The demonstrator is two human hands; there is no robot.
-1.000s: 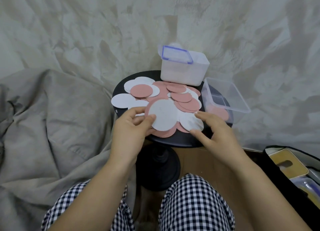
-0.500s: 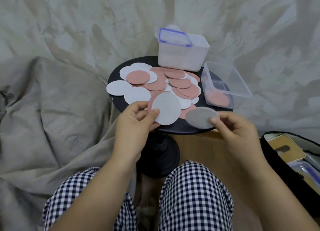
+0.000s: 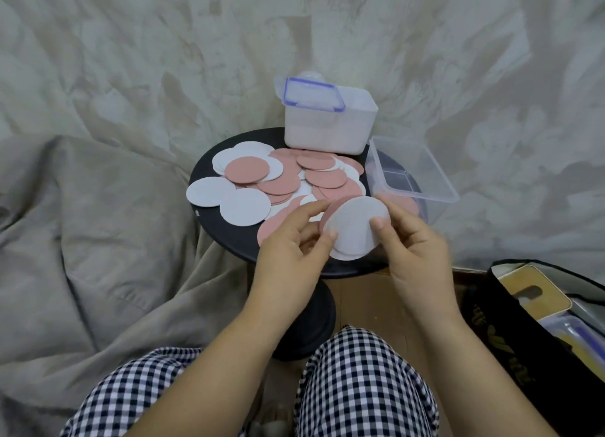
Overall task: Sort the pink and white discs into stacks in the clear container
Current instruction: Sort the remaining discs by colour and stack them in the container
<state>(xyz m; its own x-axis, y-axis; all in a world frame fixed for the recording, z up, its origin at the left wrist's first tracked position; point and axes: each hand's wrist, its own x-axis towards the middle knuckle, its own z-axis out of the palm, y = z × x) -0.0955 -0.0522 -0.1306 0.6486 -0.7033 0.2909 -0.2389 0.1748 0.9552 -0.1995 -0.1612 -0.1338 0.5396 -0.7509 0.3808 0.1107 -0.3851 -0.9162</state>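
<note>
Several pink and white discs lie scattered and overlapping on a small round black table. Above the table's near edge, my left hand and my right hand together hold a small stack of white discs, with a pink edge showing behind it. The left thumb and fingers pinch the stack's left rim; the right thumb presses on its right face. The clear container sits at the table's right edge, open, with pink discs lying flat at its bottom.
A white lidded box with a blue-rimmed lid stands at the table's back. A beige blanket lies to the left. A black bag with items lies at the right. My checkered trouser legs fill the bottom.
My right hand lifted a white disc off the table and brought it left onto the disc in my left hand; both hands now hold the discs together. The view shifted slightly.
</note>
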